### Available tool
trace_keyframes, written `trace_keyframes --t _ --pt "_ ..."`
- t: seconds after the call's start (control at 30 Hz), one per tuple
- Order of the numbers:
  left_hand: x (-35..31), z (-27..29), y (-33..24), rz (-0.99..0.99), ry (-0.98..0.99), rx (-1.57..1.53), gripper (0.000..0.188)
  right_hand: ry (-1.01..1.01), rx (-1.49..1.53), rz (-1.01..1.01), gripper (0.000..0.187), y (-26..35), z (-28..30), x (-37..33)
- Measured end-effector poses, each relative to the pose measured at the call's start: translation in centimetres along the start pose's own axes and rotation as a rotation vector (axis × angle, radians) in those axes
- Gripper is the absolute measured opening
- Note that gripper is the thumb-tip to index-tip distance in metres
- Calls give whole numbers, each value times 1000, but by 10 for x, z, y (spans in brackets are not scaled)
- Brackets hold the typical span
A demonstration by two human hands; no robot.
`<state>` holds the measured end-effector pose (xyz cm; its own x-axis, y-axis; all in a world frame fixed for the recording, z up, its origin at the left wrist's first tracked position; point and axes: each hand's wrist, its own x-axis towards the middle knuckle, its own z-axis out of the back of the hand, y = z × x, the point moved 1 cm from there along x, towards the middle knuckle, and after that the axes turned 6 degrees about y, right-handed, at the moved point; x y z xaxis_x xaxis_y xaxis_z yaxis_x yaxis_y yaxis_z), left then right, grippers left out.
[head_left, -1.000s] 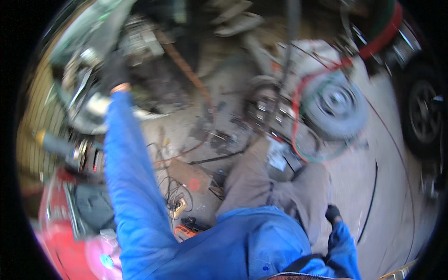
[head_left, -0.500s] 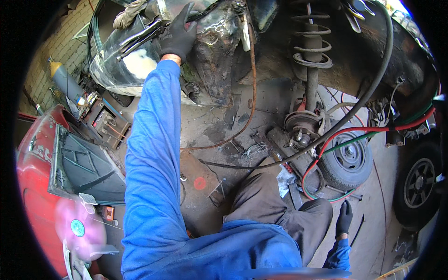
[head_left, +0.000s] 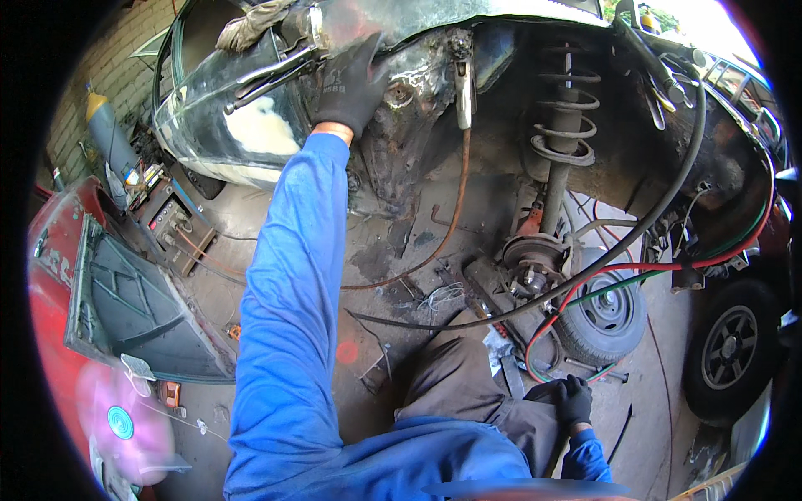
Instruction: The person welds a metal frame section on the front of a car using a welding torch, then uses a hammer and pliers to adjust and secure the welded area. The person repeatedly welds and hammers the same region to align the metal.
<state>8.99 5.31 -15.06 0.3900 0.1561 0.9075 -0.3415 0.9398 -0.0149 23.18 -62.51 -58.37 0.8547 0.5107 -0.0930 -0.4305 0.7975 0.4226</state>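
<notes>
My left hand (head_left: 351,92), in a dark glove, is raised against the bare, scorched pillar of a car body (head_left: 409,117). One finger stretches upward; the others are partly hidden. Just left of it, long metal locking pliers (head_left: 271,79) lie along the door edge. Right of it, a pale clamp (head_left: 464,92) with a brown cable (head_left: 455,209) hangs from the body. My gloved right hand (head_left: 572,399) rests over my right knee, fingers loosely bent and nothing visible in them.
A coil spring strut (head_left: 564,150) and brake hub (head_left: 535,255) stand ahead right, above a loose wheel (head_left: 606,313). A black cable (head_left: 618,250) and red hose (head_left: 585,280) cross there. At left are a welding machine (head_left: 171,221), gas cylinder (head_left: 113,129), detached door (head_left: 138,305) and spinning fan (head_left: 121,422).
My right hand has come up and left from beside the knee onto it. My left hand stays at the pillar, its stretched finger now leaning right. The view has shifted slightly.
</notes>
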Motion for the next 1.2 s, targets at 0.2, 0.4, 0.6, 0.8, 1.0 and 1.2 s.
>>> trace_keyframes --t 0.2,0.4,0.6,0.8,1.0,1.2 --pt "6 2 -20 -116 -140 98 34 12 -34 56 45 1 2 -9" --pt "12 -10 -29 -27 -169 219 22 69 -51 101 43 -9 11 -21" --pt "22 13 -42 34 -12 166 19 512 -393 126 40 28 86 -26" --pt "31 27 -51 102 140 195 24 878 -63 467 33 146 179 -27" --pt "38 41 -56 147 310 163 31 715 -8 484 45 234 327 -27" --pt "57 62 -66 192 638 226 44 538 247 258 40 282 483 -26"
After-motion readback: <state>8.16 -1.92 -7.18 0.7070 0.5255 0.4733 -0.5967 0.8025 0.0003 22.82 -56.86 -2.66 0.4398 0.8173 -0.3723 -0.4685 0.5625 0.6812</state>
